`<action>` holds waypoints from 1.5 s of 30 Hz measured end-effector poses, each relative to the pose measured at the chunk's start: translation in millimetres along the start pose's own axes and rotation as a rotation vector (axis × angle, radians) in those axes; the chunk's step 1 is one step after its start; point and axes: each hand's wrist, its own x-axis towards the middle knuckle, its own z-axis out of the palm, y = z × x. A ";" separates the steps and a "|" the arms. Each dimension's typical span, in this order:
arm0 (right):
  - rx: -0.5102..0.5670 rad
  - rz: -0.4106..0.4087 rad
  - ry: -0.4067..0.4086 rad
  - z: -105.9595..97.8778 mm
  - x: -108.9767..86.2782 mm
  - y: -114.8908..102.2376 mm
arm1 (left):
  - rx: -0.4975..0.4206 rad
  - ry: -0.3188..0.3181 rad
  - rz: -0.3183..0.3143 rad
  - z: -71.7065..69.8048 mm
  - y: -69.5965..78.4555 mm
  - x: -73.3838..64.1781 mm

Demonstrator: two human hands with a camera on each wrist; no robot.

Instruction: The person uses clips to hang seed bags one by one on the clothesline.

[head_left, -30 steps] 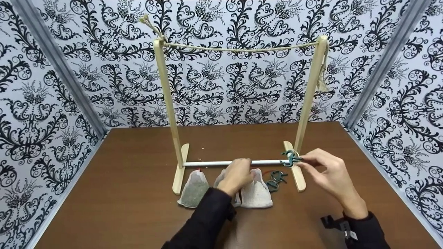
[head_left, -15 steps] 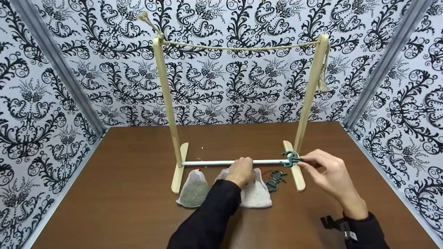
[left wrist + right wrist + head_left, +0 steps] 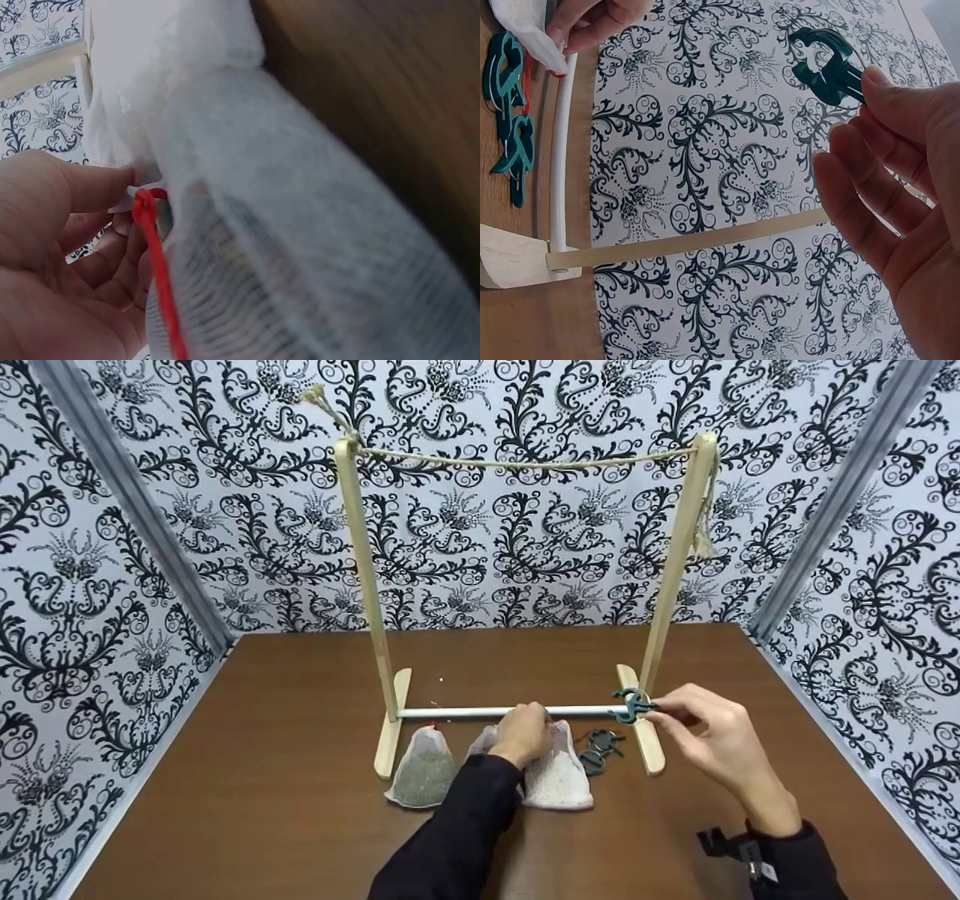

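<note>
The right hand's (image 3: 716,735) grip is nearly closed: thumb and forefinger pinch the handles of a green clip (image 3: 844,79), raised above the tabletop (image 3: 225,780) with its curved ends apart. The left hand's (image 3: 523,733) grip is a narrow pinch on a mesh bag (image 3: 322,210) beside a red cord (image 3: 161,277); whether it is the middle bag (image 3: 481,739) or the right bag (image 3: 561,780) cannot be told.

Likely faults: fingertip slip on the handles may release or drop the clip; a shallow pinch may lose the bag if it is heavy; crowding may drag the neighbouring bag.

Obstructions: a white rod (image 3: 450,712) runs just behind the bags. Spare clips (image 3: 604,742) lie beside the right bag, where cord could snag. The left bag (image 3: 424,772) rests in front of the rod. Above, a rope (image 3: 525,466) sags between wooden uprights (image 3: 678,562).
</note>
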 end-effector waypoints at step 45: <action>-0.021 -0.026 0.020 -1.4 -1.5 2.3 | -0.750 0.426 0.303 -43.9 17.3 18.0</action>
